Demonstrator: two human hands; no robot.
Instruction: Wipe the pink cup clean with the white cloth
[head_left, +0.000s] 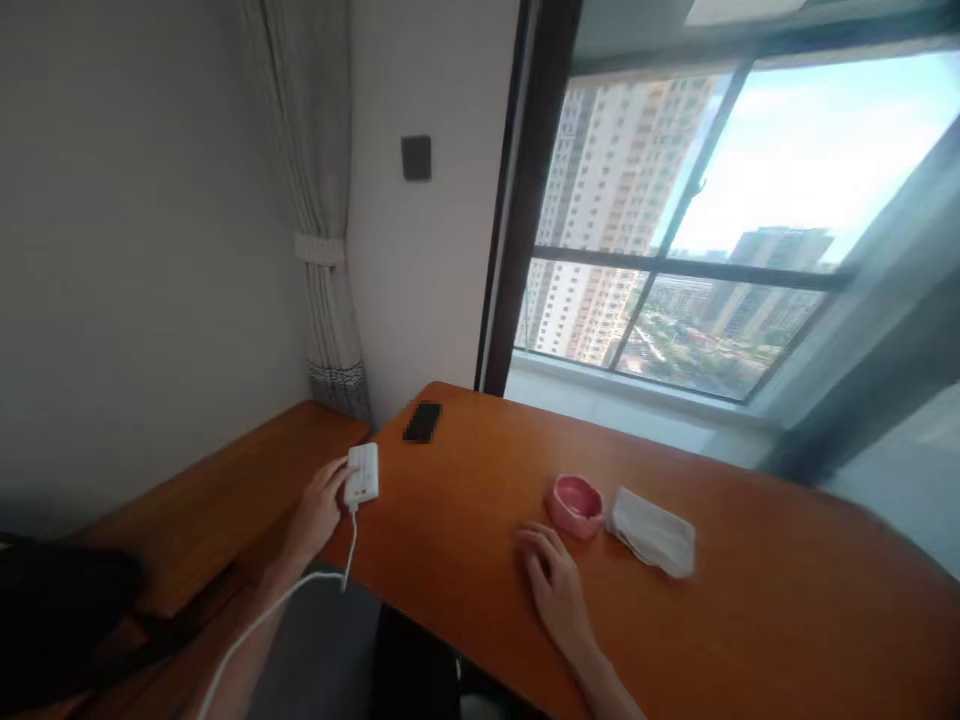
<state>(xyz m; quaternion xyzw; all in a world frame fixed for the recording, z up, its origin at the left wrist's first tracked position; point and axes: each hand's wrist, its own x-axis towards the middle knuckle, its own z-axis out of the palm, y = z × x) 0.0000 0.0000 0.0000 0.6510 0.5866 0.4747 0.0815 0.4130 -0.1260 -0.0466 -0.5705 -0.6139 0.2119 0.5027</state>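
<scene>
At the left edge of the table, my left hand (322, 505) is closed on a white power bank (364, 472). A white cable (319, 576) is plugged into its near end and runs down past my left forearm. My right hand (553, 582) rests on the tabletop with its fingers a little bent and apart, and nothing shows in it. Just beyond those fingers is a pink ashtray-like bowl (576, 506) with a wavy rim. To the bowl's right lies a folded white cloth or tissue pack (654, 532).
A dark phone-like object (423, 422), pixelated, lies at the far left corner of the wooden table (465, 530). A wooden bench (247, 490) stands on the left, with a black bag (67, 610) on it. Behind are a tied curtain (322, 300) and a window (675, 265).
</scene>
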